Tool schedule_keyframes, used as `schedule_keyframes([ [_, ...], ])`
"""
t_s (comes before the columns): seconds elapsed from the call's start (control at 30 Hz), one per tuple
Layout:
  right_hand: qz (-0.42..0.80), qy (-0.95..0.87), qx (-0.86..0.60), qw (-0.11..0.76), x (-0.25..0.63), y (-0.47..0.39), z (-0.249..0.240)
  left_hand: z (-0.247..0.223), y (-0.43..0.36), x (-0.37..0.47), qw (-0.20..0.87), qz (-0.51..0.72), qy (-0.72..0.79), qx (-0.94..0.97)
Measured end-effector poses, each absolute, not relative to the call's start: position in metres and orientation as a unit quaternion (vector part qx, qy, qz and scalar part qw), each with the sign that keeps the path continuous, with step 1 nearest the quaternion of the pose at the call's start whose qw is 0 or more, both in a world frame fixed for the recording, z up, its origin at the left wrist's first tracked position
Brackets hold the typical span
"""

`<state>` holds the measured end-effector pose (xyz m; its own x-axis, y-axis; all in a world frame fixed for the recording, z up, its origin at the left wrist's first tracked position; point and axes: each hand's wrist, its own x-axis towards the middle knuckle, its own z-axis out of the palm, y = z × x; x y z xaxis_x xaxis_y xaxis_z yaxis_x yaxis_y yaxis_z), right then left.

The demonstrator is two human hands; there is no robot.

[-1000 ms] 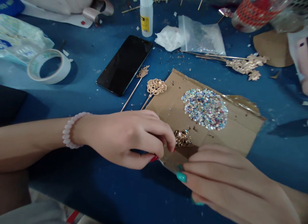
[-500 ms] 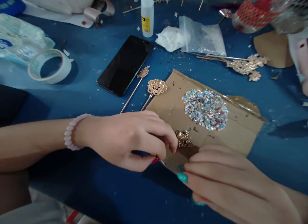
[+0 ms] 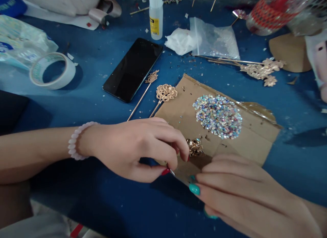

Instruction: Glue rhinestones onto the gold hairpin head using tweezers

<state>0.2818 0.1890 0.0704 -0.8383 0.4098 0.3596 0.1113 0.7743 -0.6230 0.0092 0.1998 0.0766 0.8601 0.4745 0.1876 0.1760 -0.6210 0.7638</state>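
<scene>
My left hand [image 3: 143,147], with a beaded bracelet and red nails, is closed in a pinch. A thin, shiny stick tip [image 3: 173,173] pokes out between its thumb and index finger. Beside its fingertips sits a gold flower ornament [image 3: 195,147] with small bluish stones, over the brown cardboard [image 3: 258,135]. From the lower right comes my right hand [image 3: 240,190], teal-nailed, its fingers pressed together at the near edge of the cardboard. What these fingers grip is hidden. A pile of iridescent sequin-like gems [image 3: 218,117] lies on the cardboard beyond both hands.
Two gold hairpins [image 3: 166,92] and a black phone [image 3: 133,69] lie behind my left hand. A tape roll [image 3: 52,71] is at left. Farther back stand a glue bottle [image 3: 156,18] and a plastic bag [image 3: 214,38]. More gold hairpins [image 3: 258,70] lie at right.
Almost nothing differs. Slightly more of the shiny stick tip shows at my left thumb, and both hands stay in nearly the same place.
</scene>
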Motion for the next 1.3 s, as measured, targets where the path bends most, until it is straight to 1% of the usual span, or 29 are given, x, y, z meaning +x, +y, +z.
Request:
schedule_keyframes([
  [0.37,0.288,-0.912,-0.176,0.236,0.2864,0.1839,0.0697,0.0753,0.1992,0.0094,0.4,0.193,0.193,0.875],
  [0.47,0.29,-0.909,-0.153,0.255,0.2858,0.1824,0.07,0.0754,0.1992,0.0088,0.403,0.194,0.194,0.873],
  [0.57,0.305,-0.903,-0.184,0.238,0.285,0.1821,0.0707,0.0753,0.1994,0.0084,0.406,0.194,0.197,0.871],
  [0.73,0.3,-0.908,-0.141,0.255,0.2848,0.1853,0.0711,0.0763,0.2005,0.0091,0.406,0.188,0.201,0.871],
  [0.93,0.282,-0.914,-0.173,0.235,0.2862,0.1838,0.0718,0.0779,0.2013,0.0098,0.404,0.189,0.198,0.873],
  [1.1,0.273,-0.916,-0.146,0.256,0.2871,0.1838,0.069,0.0781,0.2011,0.0102,0.401,0.192,0.194,0.874],
  [1.13,0.271,-0.918,-0.166,0.238,0.287,0.1834,0.0689,0.0781,0.201,0.0103,0.4,0.193,0.194,0.875],
  [1.3,0.29,-0.912,-0.167,0.238,0.287,0.1794,0.0706,0.0781,0.2012,0.0101,0.398,0.192,0.204,0.874],
])
